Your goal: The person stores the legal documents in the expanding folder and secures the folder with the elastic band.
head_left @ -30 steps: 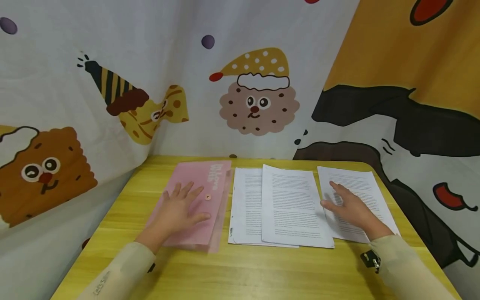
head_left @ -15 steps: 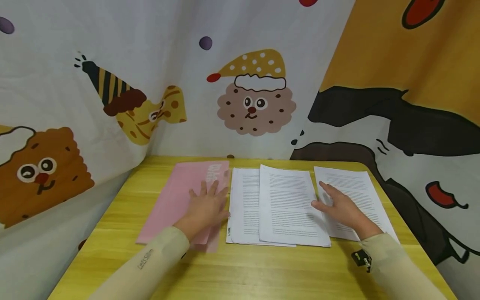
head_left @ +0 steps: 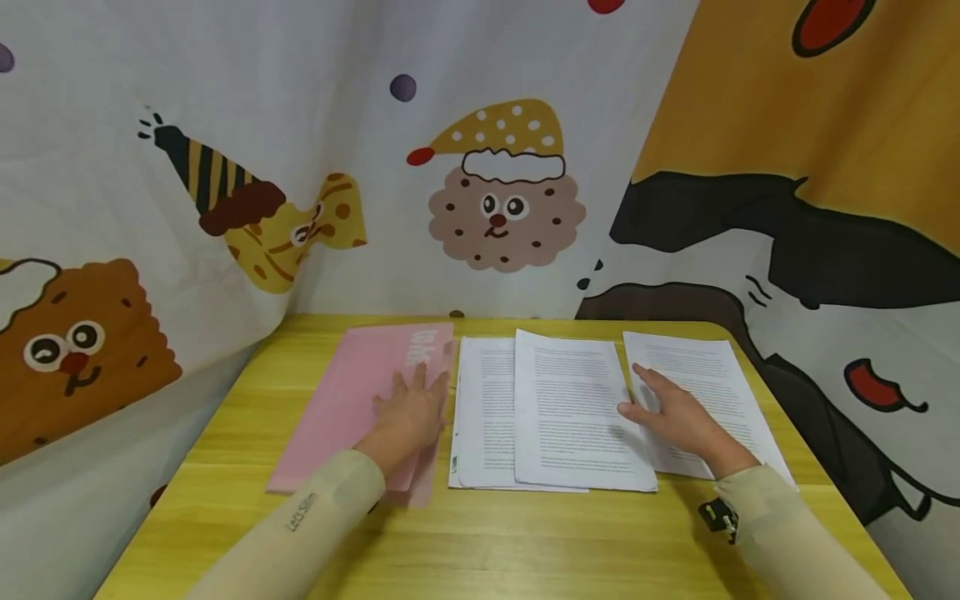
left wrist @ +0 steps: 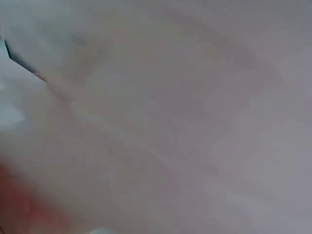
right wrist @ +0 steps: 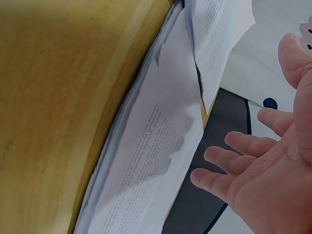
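Observation:
A pink document folder (head_left: pixel 330 417) with white lettering near its top right lies flat on the left of the table. My left hand (head_left: pixel 407 423) rests on its right side, fingers spread and knuckles slightly raised. Over the rightmost stack of printed sheets (head_left: pixel 708 367) is my right hand (head_left: pixel 678 417), fingers loosely extended and holding nothing. In the right wrist view, that hand (right wrist: pixel 265 175) appears apart from the sheets (right wrist: pixel 141 156), palm in sight. The left wrist view is a pale blur that shows no fingers clearly.
Between the hands lie two overlapping sets of printed pages, a left one (head_left: pixel 483 417) partly under a middle one (head_left: pixel 577 408). They all lie on a yellow wood-grain table (head_left: pixel 510 542). A cartoon-print curtain (head_left: pixel 375 275) hangs behind.
My left hand has slid rightward across the folder, from its middle to its right side, covering the round button seen before. The right hand stays over the right sheets; the head view has shifted slightly.

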Demonstrator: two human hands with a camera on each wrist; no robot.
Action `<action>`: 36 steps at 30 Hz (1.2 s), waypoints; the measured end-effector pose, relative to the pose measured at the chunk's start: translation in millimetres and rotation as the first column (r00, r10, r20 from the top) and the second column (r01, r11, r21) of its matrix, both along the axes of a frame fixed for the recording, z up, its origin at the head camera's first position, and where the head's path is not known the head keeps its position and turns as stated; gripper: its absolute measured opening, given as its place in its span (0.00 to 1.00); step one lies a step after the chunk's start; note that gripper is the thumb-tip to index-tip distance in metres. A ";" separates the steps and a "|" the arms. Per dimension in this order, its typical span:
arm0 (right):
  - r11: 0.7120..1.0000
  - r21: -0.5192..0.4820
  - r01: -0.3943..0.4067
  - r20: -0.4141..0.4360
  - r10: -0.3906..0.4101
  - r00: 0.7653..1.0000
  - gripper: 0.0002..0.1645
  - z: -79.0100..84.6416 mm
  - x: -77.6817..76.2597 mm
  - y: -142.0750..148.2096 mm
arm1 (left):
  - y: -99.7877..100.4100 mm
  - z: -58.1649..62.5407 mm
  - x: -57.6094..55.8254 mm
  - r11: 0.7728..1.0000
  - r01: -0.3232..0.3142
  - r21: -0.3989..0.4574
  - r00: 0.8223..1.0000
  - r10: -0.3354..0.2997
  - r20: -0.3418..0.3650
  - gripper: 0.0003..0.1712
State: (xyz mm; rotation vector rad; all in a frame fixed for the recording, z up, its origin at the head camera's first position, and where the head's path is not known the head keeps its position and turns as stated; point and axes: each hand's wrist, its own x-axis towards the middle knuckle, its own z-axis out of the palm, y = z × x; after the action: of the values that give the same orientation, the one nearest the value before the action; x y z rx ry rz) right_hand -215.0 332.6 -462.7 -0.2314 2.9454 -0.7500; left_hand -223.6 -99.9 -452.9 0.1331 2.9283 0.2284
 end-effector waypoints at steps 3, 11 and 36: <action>1.000 -0.009 -0.005 0.002 0.005 1.000 0.61 -0.7 0.7 -1.5 | 1.3 -1.5 0.0 0.999 -0.025 0.027 0.999 0.025 0.029 0.45; 1.000 -0.022 -0.010 0.007 0.010 1.000 0.60 -1.4 0.9 -4.6 | 0.2 -3.1 -2.2 0.996 -0.047 0.072 0.996 0.041 0.083 0.47; 0.860 0.126 0.495 0.111 -0.508 0.854 0.75 -10.5 -8.7 98.6 | -38.5 23.6 -6.7 0.940 0.080 0.332 0.997 -0.071 -0.038 0.38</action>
State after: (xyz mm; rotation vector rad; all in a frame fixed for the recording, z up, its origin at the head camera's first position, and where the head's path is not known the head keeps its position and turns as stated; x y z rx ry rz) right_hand -223.6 431.2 -473.2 0.6021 2.9076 -0.6355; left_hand -230.2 -138.3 -429.3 0.3002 2.8755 0.7147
